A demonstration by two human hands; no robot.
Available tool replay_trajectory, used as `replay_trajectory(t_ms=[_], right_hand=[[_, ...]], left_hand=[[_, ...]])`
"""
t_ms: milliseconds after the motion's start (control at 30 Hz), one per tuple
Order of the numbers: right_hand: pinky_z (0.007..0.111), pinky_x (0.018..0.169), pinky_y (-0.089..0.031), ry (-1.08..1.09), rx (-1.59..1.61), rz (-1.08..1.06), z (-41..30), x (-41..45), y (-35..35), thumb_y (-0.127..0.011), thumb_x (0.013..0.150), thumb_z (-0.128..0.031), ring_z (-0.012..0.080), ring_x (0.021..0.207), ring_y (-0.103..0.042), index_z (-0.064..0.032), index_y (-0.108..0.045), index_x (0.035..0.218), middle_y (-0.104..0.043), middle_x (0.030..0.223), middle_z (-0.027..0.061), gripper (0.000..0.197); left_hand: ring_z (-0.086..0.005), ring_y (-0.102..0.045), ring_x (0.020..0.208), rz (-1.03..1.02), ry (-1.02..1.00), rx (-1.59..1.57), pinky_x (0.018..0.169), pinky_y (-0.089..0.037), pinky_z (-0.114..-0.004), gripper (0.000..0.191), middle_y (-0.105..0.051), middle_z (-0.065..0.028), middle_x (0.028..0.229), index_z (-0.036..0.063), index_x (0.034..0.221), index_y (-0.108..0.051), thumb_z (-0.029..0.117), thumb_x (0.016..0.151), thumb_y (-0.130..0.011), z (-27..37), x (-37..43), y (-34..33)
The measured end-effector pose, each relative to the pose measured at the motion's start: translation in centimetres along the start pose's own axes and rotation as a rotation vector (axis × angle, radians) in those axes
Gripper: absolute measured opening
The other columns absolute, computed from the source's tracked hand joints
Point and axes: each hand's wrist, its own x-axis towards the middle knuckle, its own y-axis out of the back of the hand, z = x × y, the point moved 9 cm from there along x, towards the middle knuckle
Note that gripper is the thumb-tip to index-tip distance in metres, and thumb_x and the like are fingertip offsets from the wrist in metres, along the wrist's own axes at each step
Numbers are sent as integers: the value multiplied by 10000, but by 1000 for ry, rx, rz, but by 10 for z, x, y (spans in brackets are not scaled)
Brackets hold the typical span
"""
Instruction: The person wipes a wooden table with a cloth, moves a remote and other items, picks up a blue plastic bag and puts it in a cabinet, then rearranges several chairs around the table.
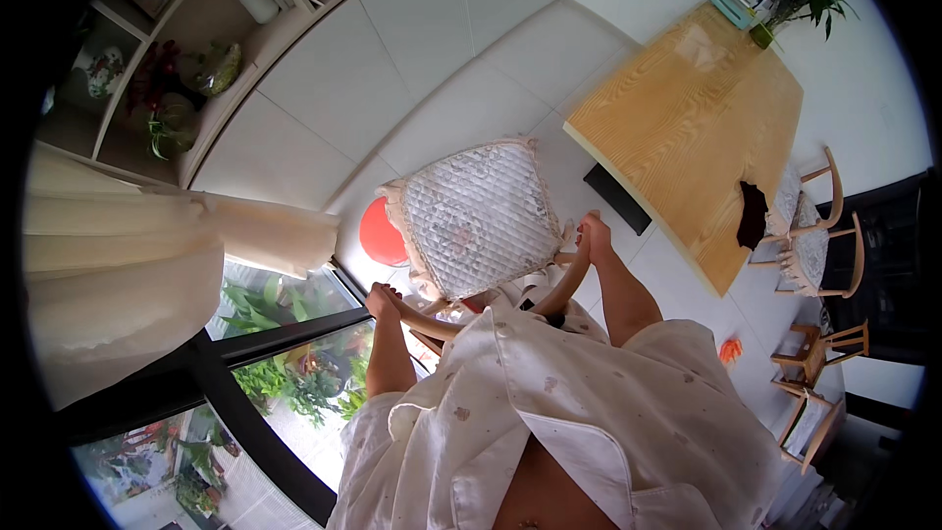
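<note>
A wooden chair with a curved armrest rail (570, 285) stands right in front of my body, its seat facing away from me. A white quilted seat cushion (478, 221) with a ruffled beige edge covers the seat. My left hand (383, 302) grips the left end of the rail, beside the glass door. Around the right end of the rail closes my right hand (595, 235). My loose white patterned garment (559, 375) hides the middle of the chair back and most of the legs.
Just beyond the cushion's left side is a red round object (381, 232). A wooden table (684, 125) holding a dark cloth (752, 215) stands to the right, with chairs (806, 250) behind it. Cream curtains (140, 272) hang left by a black-framed door (213, 361); white cabinets (390, 51) line the far wall.
</note>
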Motion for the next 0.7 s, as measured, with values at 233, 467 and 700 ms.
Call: replay_trajectory(t_ms=[233, 467, 700], right_hand=[[300, 400, -380, 2, -81, -61, -17, 23, -36, -540, 601, -167, 181, 419, -442, -29, -495, 640, -461, 560, 73, 150], [321, 441, -388, -33, -34, -8, -32, 57, -24, -546, 603, -181, 188, 461, -436, -46, -483, 662, -459, 603, 61, 160], [321, 447, -389, -49, 80, -12, -42, 75, -28, -547, 615, -172, 181, 467, -435, -60, -480, 680, -449, 600, 54, 146]], left_hand=[[-214, -448, 414, 28, 12, -86, 377, -391, -307, 178, -460, -120, 521, -32, 616, -489, 140, 649, -458, 2, 12, -3], [-204, -463, 417, -30, 2, -25, 379, -402, -306, 195, -485, -115, 536, -25, 614, -501, 154, 675, -451, 34, 14, -69], [-208, -464, 428, -62, -102, 26, 389, -412, -312, 167, -478, -106, 543, -6, 637, -485, 151, 675, -446, 77, 24, -117]])
